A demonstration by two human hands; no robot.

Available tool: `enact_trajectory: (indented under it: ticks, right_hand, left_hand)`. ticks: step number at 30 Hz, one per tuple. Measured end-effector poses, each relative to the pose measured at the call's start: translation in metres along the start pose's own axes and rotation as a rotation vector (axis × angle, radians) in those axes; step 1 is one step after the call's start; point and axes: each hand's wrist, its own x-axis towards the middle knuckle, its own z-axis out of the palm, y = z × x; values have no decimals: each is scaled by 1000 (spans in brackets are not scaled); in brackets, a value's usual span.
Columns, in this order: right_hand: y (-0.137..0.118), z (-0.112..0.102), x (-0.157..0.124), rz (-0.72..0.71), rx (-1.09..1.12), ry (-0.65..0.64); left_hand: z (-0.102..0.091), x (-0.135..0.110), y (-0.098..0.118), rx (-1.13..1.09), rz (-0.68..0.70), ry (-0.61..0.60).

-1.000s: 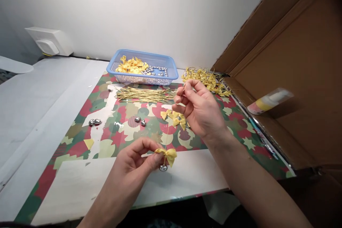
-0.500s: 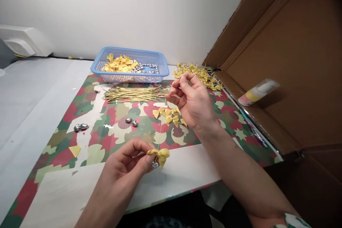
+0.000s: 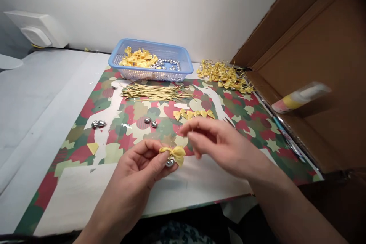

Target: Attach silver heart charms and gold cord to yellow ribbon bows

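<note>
My left hand [image 3: 143, 167] is closed on a yellow ribbon bow [image 3: 177, 152], pinching it between thumb and fingers. Shiny silver bells [image 3: 170, 162] hang just under the knot. Close by on the right is my right hand [image 3: 213, 141], its fingers loosely bent and apart, the tips a little blurred. I make out nothing between them. Beyond that hand lies a row of small yellow bows [image 3: 194, 114], partly covered by it. Two silver bells [image 3: 150, 122] rest on the patterned mat in front of my left hand, and another pair [image 3: 98, 124] sits further left.
A blue basket [image 3: 188, 69] at the back holds yellow bows and silver bells. Gold twist ties [image 3: 156, 92] lie before it. A heap of bows with ties [image 3: 225, 74] is at back right. A bottle [image 3: 300, 97] and a cardboard wall [image 3: 309, 38] stand on the right.
My right hand has come down from above the mat to beside the bow. The thin strand that stretched up to it no longer shows. My left hand still grips the bow.
</note>
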Motion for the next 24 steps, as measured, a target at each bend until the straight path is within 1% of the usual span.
enact_trajectory:
  ticks: [1, 3, 5, 7, 10, 16, 22, 24]
  right_hand:
    - [1, 5, -9, 19, -30, -22]
    - [5, 16, -22, 15, -100, 45]
    - [9, 26, -26, -50, -151, 113]
    - [12, 30, -26, -123, -176, 121]
    - [12, 30, -23, -157, -202, 107]
    - [9, 24, -23, -148, -234, 99]
    - [10, 24, -25, -128, -217, 122]
    - [10, 24, -26, -129, -203, 126]
  left_hand:
    - [0, 0, 0, -16, 3, 1]
    - [0, 1, 1, -38, 11, -15]
    - [1, 1, 1, -47, 17, -27]
    - [1, 0, 1, -40, 17, -17]
    - [2, -1, 1, -16, 7, -9]
    - [3, -4, 2, 21, -16, -73]
    - [2, -4, -1, 39, 39, -88]
    - [2, -4, -1, 47, 31, -88]
